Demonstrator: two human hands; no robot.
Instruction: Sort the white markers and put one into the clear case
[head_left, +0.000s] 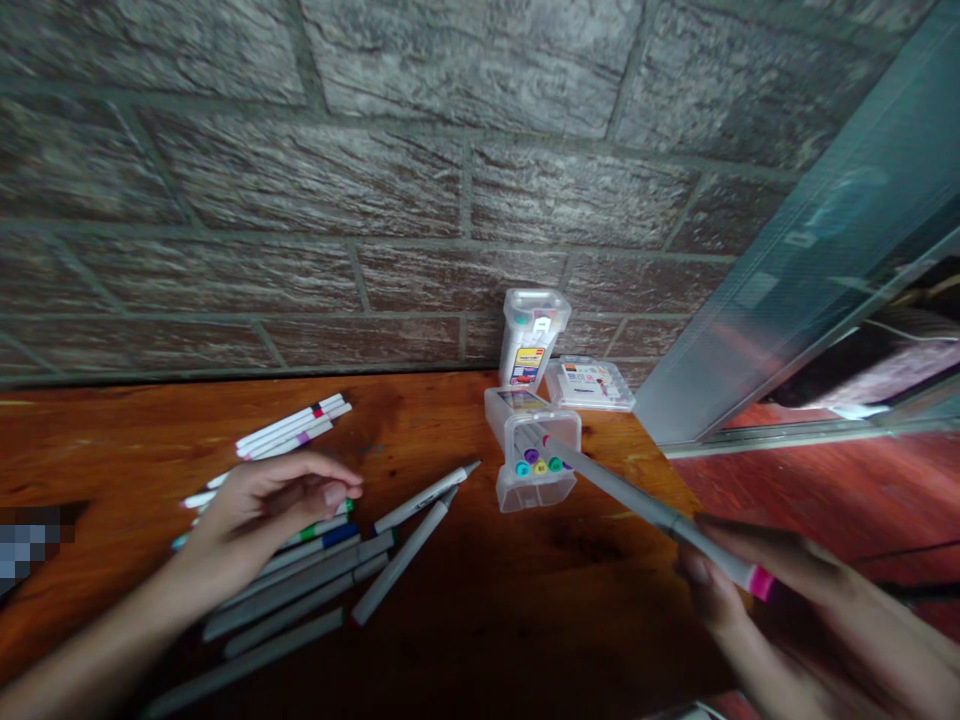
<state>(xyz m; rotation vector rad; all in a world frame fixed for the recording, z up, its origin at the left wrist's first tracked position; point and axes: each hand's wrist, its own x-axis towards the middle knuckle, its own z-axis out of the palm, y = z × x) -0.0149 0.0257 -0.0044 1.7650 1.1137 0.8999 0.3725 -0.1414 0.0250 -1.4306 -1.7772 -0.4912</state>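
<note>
My right hand (795, 610) grips a marker (637, 500), long and grey-white with a pink end near my fingers. Its far tip reaches the mouth of a clear plastic case (499, 420), which lies on its side. Inside that case are several markers (531, 456) with purple, yellow, green and teal ends. My left hand (277, 515) hovers over loose markers (300, 580), thumb and forefinger tips close together, with nothing visible between them. Between the hands lie two more markers, a white one (424, 498) and a grey one (405, 560), their tips nearly meeting.
Against the brick wall (405, 180) stands another clear case (531, 335) with markers inside. A flat clear box (591, 383) lies beside it. Thin white pens (289, 425) are grouped at the left of the wooden table (420, 400). Beyond its right edge are a glass panel and red floor (847, 490).
</note>
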